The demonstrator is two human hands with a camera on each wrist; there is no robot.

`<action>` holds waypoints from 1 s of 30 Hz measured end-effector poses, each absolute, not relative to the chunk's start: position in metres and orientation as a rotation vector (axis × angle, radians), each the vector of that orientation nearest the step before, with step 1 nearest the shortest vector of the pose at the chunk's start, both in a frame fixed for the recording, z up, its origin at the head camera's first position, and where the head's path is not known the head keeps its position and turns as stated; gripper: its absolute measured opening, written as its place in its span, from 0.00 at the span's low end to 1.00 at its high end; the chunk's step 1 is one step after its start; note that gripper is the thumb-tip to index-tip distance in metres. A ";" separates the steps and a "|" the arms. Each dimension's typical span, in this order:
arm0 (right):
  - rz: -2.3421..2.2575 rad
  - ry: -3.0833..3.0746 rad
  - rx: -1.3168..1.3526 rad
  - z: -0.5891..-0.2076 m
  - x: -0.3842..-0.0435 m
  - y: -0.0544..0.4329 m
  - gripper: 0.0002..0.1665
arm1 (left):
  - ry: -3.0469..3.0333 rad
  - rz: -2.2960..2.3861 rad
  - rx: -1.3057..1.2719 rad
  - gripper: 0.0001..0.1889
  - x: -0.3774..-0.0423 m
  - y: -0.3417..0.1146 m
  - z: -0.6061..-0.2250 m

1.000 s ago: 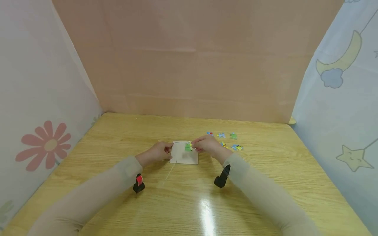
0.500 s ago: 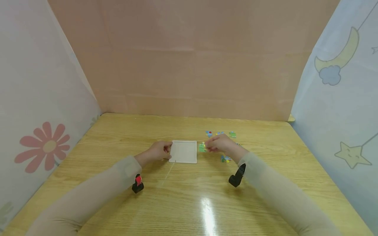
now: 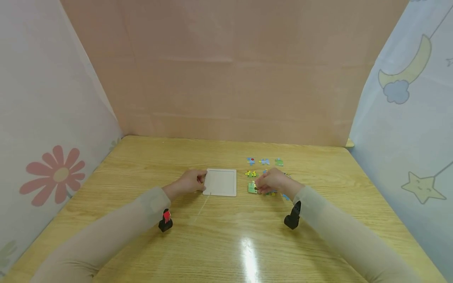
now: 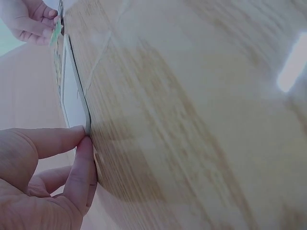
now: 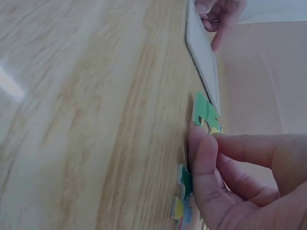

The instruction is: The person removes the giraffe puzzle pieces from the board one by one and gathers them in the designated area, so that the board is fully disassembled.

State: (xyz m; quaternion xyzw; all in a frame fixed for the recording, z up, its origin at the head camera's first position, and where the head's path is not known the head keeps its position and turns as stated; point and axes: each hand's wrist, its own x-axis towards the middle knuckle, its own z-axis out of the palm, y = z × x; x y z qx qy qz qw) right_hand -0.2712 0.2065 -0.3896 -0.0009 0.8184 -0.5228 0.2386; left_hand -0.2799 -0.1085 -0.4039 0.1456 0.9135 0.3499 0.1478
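Note:
A flat white puzzle tray (image 3: 220, 182) with a raised rim lies on the table, its inside bare. My left hand (image 3: 191, 181) pinches the tray's left side; in the left wrist view, thumb and finger meet at its near corner. To the right of the tray, my right hand (image 3: 274, 181) holds a green and yellow jigsaw piece (image 5: 205, 112) between thumb and fingertips, low over the tabletop. Just beside those fingers lies another jigsaw piece (image 5: 184, 184), green, yellow and blue. My right hand partly hides several of the pieces under and behind it.
Several loose jigsaw pieces lie right of the tray: a back row with a blue piece (image 3: 251, 160), a pale blue piece (image 3: 264, 161) and a green piece (image 3: 278, 162), and a yellow piece (image 3: 251, 173) nearer. A brown backdrop (image 3: 230, 78) rises behind the wooden table (image 3: 159, 157).
My right hand has carried the green and yellow jigsaw piece from over the tray rightward and nearer, to beside the loose pieces. The left hand has stayed at the tray's left side.

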 end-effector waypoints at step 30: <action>-1.333 2.456 -0.004 -0.383 -0.265 0.203 0.09 | 2.614 1.051 0.414 0.35 -0.282 -0.111 -0.407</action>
